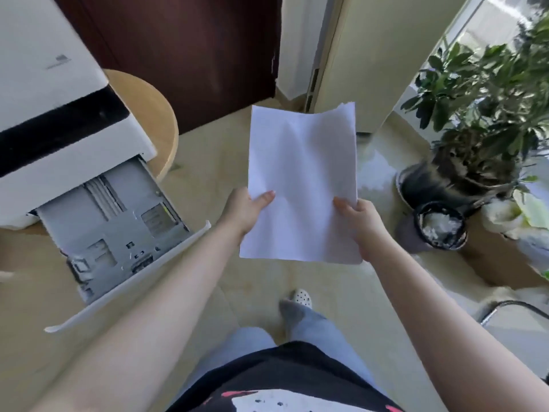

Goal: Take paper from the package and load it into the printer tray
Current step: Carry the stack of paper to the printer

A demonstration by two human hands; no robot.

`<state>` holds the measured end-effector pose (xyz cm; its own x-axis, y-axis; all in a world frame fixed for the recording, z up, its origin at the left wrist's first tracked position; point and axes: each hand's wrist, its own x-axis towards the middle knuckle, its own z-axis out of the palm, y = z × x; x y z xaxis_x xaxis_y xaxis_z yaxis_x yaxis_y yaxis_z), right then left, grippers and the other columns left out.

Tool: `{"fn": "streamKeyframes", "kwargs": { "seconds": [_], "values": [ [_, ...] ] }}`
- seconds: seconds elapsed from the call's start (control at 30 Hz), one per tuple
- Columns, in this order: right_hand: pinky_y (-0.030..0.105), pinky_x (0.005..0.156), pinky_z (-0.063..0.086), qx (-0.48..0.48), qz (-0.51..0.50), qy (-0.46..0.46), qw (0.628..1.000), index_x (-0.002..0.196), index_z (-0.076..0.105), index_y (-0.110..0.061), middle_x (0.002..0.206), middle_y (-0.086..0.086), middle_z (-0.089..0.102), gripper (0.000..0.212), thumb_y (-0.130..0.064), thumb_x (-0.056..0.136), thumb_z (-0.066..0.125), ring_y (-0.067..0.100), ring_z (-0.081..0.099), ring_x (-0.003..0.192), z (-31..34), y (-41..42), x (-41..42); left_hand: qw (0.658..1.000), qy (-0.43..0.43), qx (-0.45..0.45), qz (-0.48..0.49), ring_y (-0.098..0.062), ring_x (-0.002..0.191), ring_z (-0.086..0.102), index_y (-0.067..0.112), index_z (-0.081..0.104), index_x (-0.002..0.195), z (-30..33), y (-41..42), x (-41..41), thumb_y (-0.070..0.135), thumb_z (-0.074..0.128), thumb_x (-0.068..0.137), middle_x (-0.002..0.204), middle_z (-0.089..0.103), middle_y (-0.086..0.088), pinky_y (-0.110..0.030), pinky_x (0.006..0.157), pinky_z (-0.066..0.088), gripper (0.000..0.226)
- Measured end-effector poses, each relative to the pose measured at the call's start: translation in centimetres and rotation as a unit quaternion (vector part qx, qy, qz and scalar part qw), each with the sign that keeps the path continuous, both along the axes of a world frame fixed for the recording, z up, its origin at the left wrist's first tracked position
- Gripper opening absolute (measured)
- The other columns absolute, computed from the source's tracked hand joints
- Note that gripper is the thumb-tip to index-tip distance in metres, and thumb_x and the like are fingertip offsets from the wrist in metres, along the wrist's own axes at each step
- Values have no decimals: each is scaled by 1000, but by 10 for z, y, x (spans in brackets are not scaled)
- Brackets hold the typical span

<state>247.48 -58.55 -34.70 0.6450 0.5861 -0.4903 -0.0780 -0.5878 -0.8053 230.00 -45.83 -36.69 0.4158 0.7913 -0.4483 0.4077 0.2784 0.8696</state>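
We held the paper in both hands, off to the right of the open tray.

Our left hand point(248, 208) and right hand point(361, 221) each pinched a lower edge of the paper stack point(301, 179), thumbs on top; the printer tray point(118, 233) stood pulled out of the printer point(56, 114), bare grey inside.

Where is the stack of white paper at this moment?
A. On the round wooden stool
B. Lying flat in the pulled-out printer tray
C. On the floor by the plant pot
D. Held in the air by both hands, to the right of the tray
D: the left hand and right hand grip the paper by its lower edges, clear of the open, paperless tray.
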Motion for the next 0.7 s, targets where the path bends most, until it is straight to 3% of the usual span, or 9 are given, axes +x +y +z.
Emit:
{"fn": "streamKeyframes", "kwargs": {
  "seconds": [0.13,0.3,0.53,0.63,0.7],
  "values": [
    [33,68,45,-14,86,-10,996,94,60,-8,83,10,62,17,-25,92,56,25,59,77,2,59,24,996,-9,9,87,-14,80,58,17,62,102,11,19,5,47,66,79,96,61,1,-33,86,51,38],
    [28,55,43,-24,197,-4,980,93,61,-7,82,10,61,19,-26,92,56,24,57,69,0,124,17,974,-20,-5,225,-15,108,60,5,62,118,7,35,-14,34,63,88,117,64,-1,-29,96,42,42],
    [32,66,45,-37,312,19,949,90,61,-4,85,14,63,21,-24,93,55,25,61,76,-17,187,-34,946,3,-51,319,-15,103,61,9,64,113,-9,56,-70,31,71,82,110,66,1,-27,90,41,39],
    [30,62,45,-51,343,29,938,88,58,-6,79,9,62,20,-24,95,53,24,59,70,-26,204,-59,939,4,-63,339,-12,94,62,15,65,109,-17,64,-95,23,71,83,103,66,3,-18,76,45,28],
    [31,61,47,-63,358,46,931,88,58,-6,79,8,62,20,-24,95,52,22,59,67,-35,211,-79,932,11,-80,354,-13,94,63,19,64,102,-28,66,-117,23,72,82,100,67,4,-20,78,44,21]
  ]
}}
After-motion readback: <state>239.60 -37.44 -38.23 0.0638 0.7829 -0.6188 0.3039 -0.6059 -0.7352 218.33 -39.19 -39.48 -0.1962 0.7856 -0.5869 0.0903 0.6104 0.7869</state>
